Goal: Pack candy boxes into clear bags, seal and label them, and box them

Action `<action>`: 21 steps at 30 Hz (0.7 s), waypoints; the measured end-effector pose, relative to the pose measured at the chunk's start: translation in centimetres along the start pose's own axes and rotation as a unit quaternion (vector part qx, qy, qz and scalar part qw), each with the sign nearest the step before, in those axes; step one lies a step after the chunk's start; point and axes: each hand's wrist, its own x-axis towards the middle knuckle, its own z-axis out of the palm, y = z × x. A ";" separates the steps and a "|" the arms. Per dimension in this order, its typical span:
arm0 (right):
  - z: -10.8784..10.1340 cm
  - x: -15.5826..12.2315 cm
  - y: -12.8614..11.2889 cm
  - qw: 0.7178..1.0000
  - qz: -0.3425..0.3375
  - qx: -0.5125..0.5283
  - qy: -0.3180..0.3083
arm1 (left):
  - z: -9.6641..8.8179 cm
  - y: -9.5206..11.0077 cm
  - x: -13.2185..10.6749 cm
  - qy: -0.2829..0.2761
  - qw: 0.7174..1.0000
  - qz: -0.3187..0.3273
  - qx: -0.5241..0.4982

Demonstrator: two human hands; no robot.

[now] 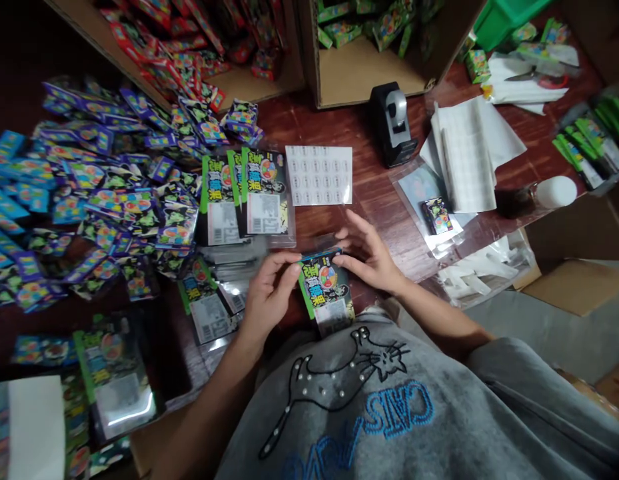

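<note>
A green and black candy packet [325, 288] with a colourful wheel print and a pale label is held upright close to my body. My left hand [273, 288] pinches its upper left corner between thumb and fingers. At the upper right corner, my right hand [372, 259] has its thumb on the front, while its other fingers are partly spread behind the top edge. A blue strip shows along the packet's top; what lies inside is hidden. Beyond my left hand, similar packets [263, 190] overlap on the table, beside a white sheet of round stickers [319, 175].
Small purple candy boxes [124, 207] lie heaped at left, with blue boxes [14, 180] at the edge. Cardboard boxes [369, 70] stand at the back. A black tape dispenser [392, 127], papers [466, 160] and a white-capped bottle [554, 192] are on the right.
</note>
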 end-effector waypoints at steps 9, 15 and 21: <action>1.7 -0.6 1.1 0.998 0.005 -0.009 0.062 | 1.3 0.8 1.0 0.091 0.995 -0.012 -0.044; 0.1 0.4 -1.1 0.998 0.047 0.032 -0.021 | -0.2 1.9 1.4 -0.005 0.999 -0.038 -0.007; -0.3 1.9 -2.3 0.990 0.098 0.094 -0.024 | 0.7 4.2 2.2 0.001 0.999 -0.053 -0.009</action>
